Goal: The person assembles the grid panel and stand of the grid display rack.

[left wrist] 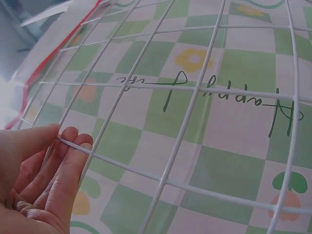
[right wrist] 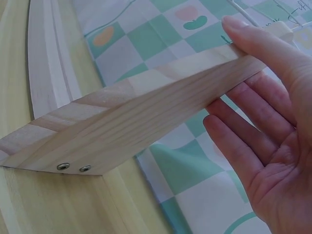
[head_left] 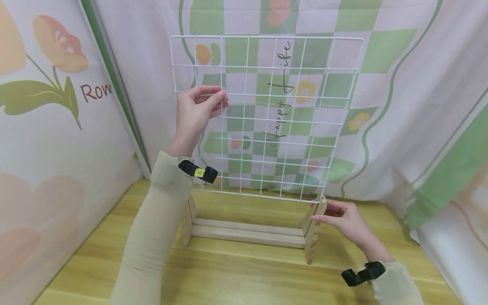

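A white wire grid panel (head_left: 267, 37) stands upright, leaning slightly, above a wooden stand (head_left: 248, 235). My left hand (head_left: 192, 114) is at the grid's left part. Its thumb and fingertips pinch one of the wires (left wrist: 129, 168), as the left wrist view shows. On the right, my right hand (head_left: 350, 221) grips the upper end of the stand's side board (right wrist: 131, 122), thumb on the near edge and fingers behind. Two screw heads (right wrist: 63, 166) show low on that board's outer face. The grid's lower right corner meets the top of this board, and my left sleeve hides its lower left corner.
The stand rests on a wood-grain table (head_left: 244, 279). Behind it hangs a green and white checked cloth (head_left: 389, 51) with lettering. A white flower-print cloth (head_left: 76, 161) borders the left side, and more fabric (head_left: 453, 186) drapes at the right.
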Demonstrator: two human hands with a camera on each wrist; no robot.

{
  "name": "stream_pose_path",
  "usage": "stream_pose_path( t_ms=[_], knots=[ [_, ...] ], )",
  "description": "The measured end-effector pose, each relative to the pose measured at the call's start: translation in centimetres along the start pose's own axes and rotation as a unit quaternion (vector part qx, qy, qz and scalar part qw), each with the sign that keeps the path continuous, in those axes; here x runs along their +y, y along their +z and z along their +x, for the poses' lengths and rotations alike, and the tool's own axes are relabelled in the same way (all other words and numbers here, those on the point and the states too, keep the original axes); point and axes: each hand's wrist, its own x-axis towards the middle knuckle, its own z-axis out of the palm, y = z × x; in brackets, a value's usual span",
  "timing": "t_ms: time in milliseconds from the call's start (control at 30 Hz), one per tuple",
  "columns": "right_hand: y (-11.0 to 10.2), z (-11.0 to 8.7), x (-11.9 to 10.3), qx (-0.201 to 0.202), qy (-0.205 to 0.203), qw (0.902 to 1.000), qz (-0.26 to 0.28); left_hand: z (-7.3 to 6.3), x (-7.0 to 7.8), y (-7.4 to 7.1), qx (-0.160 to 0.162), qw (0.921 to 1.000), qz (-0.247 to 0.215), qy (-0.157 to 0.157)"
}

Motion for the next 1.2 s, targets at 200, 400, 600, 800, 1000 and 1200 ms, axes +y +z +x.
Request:
stream_pose_path(
  t_ms=[200,400,600,800,1000,1200],
  knots=[
    [-0.2,0.1,0.0,-0.004,-0.002,1.0000,0.003,-0.5,0.0,-0.1,0.003,0.9999,0.004,0.010],
    [-0.4,0.2,-0.3,-0.009,0.002,1.0000,0.001,-1.1,0.1,-0.2,0.003,0.9997,0.009,0.020],
    [-0.3,0.2,-0.2,-0.010,0.000,0.9999,0.003,-1.4,0.0,-0.3,0.001,0.9998,0.006,0.021],
    [-0.3,0.2,0.0,-0.013,-0.002,0.9999,0.006,-1.8,-0.2,-0.4,0.001,0.9996,0.003,0.027],
    [-0.4,0.1,-0.1,-0.015,0.008,0.9998,0.008,-2.0,-0.5,-0.4,0.002,0.9994,-0.003,0.035],
    [-0.5,0.2,0.0,-0.017,0.005,0.9998,0.005,-2.3,-0.6,-0.5,0.004,0.9994,-0.007,0.034]
  ],
)
